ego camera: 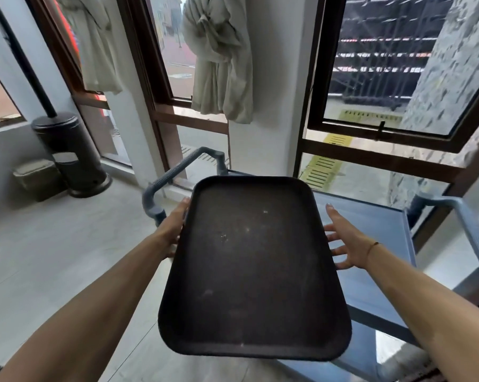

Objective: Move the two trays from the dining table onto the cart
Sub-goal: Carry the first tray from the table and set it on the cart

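Note:
A dark brown rectangular tray point(254, 268) is in the middle of the view, above the top shelf of a blue-grey cart point(370, 232). My left hand point(173, 230) grips the tray's left rim, fingers curled under the edge. My right hand point(343, 241) is beside the right rim with its fingers spread, close to the edge but apparently apart from it. The tray's near end juts out past the cart toward me. Only this one tray is in view; the dining table is out of sight.
The cart has raised handles at its left point(174, 175) and right point(458, 216) ends. It stands against a wall with brown-framed windows and a knotted curtain point(221, 59). A dark patio heater base point(67, 153) and a small box point(37, 177) stand on the pale floor at left.

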Available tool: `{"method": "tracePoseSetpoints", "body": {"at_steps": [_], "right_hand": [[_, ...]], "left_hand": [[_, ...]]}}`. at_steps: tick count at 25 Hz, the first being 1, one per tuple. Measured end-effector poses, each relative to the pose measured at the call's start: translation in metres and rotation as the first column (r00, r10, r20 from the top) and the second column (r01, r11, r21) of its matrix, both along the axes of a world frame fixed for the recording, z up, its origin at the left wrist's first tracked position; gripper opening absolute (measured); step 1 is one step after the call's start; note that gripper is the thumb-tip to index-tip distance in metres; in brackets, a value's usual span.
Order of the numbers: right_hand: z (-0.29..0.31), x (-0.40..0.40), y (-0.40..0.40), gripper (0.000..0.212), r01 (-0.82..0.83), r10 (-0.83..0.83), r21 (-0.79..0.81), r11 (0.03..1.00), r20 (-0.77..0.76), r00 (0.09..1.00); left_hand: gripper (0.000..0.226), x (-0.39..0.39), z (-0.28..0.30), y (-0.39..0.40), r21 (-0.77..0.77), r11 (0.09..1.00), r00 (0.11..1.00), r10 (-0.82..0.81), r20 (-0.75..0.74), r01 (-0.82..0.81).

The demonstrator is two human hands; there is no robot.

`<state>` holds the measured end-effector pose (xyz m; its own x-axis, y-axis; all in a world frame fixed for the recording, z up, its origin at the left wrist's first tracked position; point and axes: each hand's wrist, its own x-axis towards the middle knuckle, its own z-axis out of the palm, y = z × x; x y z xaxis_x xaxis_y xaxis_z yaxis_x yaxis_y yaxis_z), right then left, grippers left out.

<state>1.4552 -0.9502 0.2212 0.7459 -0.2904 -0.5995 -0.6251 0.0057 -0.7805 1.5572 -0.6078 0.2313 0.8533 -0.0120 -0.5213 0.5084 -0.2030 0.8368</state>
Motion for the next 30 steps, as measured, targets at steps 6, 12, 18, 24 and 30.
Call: {"method": "tracePoseSetpoints", "body": {"at_steps": [6,12,18,24,30], "right_hand": [[-0.009,0.068,-0.005,0.075,0.063,-0.063,-0.007,0.998,-0.007,0.998],[-0.025,0.148,0.013,0.074,0.153,-0.153,-0.001,0.988,-0.030,0.988],[-0.045,0.203,0.040,0.069,0.269,-0.264,0.047,0.962,-0.089,0.960],[-0.069,0.234,0.058,0.067,0.341,-0.329,0.082,0.937,-0.127,0.936],[-0.101,0.258,0.068,0.072,0.392,-0.372,0.087,0.916,-0.184,0.910]], "left_hand": [[0.083,0.095,-0.018,-0.010,0.050,0.998,0.999,-0.050,0.018,0.049],[0.068,0.201,-0.027,-0.010,0.028,0.989,0.989,-0.144,0.029,0.143],[0.066,0.289,-0.048,-0.005,0.107,0.953,0.959,-0.280,-0.033,0.282],[0.065,0.334,-0.079,-0.006,0.118,0.934,0.941,-0.335,-0.048,0.338],[0.081,0.366,-0.106,0.001,0.124,0.921,0.926,-0.353,-0.135,0.370]]}}
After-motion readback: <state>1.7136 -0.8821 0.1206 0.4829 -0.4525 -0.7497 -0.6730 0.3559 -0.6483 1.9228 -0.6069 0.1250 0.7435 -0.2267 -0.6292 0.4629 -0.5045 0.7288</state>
